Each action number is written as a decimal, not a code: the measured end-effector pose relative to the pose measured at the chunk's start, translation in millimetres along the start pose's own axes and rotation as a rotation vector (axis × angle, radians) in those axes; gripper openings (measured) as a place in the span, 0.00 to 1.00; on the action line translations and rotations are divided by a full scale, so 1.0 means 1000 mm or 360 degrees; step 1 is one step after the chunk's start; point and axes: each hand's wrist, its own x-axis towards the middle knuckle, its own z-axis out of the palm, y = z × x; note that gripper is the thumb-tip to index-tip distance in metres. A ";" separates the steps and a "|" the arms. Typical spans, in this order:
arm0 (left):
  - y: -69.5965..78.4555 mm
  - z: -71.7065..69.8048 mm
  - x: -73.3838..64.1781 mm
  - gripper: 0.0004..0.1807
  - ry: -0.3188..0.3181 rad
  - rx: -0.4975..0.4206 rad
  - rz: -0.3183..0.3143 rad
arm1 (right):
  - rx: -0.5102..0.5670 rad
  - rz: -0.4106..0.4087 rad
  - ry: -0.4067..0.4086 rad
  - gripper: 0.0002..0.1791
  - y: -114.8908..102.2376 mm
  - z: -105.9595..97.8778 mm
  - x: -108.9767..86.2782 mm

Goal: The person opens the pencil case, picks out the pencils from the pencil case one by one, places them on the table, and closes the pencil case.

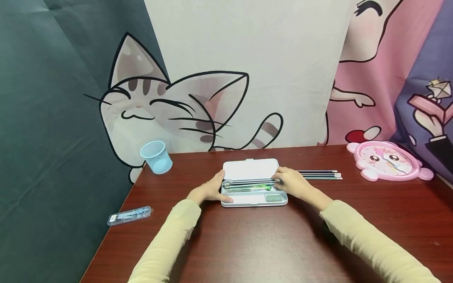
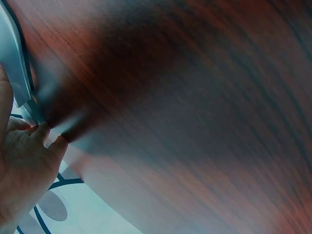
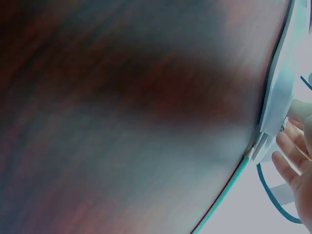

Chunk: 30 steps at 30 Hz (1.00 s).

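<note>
An opened white pencil case (image 1: 253,169) lies on the table, its lid folded back. Dark pencils (image 1: 247,182) and a green pen (image 1: 262,188) lie in its long compartment; a grey-green eraser (image 1: 273,197) sits in the front right one. My left hand (image 1: 209,189) holds the case's left end, thumb over the front corner and fingers by the hinge. At the right end, my right hand (image 1: 291,182) pinches the end of a pencil between thumb and fingers. In the right wrist view the fingers (image 3: 287,165) are at the case's end; the pencil is mostly hidden there.
Several dark pencils (image 1: 323,175) lie right of the case, behind my right hand. A pink clock (image 1: 387,161) lies at the far right. A blue mesh cup (image 1: 157,159) stands back left, and a clear box with blue contents (image 1: 129,215) lies at the left edge.
</note>
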 end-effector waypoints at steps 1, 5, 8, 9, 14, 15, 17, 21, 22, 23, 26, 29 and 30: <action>0.000 0.000 0.000 0.62 0.0003 0.0001 0.0002 | -0.0027 -0.0016 0.0003 0.10 0.000 0.000 0.001; -0.002 0.000 0.001 0.62 0.0010 0.0003 0.0001 | -0.0084 -0.0061 0.0009 0.08 -0.002 -0.002 0.002; -0.003 0.000 0.001 0.62 0.0014 -0.0001 -0.0001 | 0.0003 -0.0017 0.0012 0.06 -0.004 -0.004 0.001; -0.002 0.000 0.001 0.62 0.0011 -0.0003 -0.0002 | 0.0051 0.0013 0.0016 0.06 -0.004 -0.005 0.000; -0.001 0.000 0.000 0.62 0.0006 -0.0014 0.0002 | 0.0364 0.0159 0.0105 0.03 0.004 -0.009 -0.005; -0.001 0.001 0.001 0.62 0.0005 -0.0014 0.0004 | 0.0417 0.0178 0.0131 0.03 0.007 -0.009 -0.007; -0.002 0.001 0.001 0.62 0.0006 -0.0020 0.0007 | 0.0484 0.0194 0.0186 0.03 0.013 -0.012 -0.011; -0.003 0.002 0.001 0.62 0.0001 -0.0024 0.0016 | 0.0500 0.0181 0.0313 0.04 0.030 -0.020 -0.024; -0.003 0.002 0.002 0.62 -0.0003 -0.0018 0.0013 | 0.0484 0.0181 0.0338 0.04 0.035 -0.024 -0.028; -0.003 0.002 0.002 0.62 -0.0006 -0.0018 0.0012 | 0.0472 0.0180 0.0357 0.04 0.040 -0.027 -0.032; -0.003 0.002 0.002 0.62 -0.0005 -0.0020 0.0006 | 0.0440 0.0168 0.0380 0.05 0.058 -0.040 -0.046; -0.003 0.001 0.002 0.62 -0.0004 -0.0028 0.0002 | 0.0394 0.0149 0.0375 0.06 0.077 -0.052 -0.063; -0.003 0.001 0.001 0.62 -0.0004 -0.0027 -0.0001 | 0.0378 0.0149 0.0369 0.06 0.084 -0.055 -0.069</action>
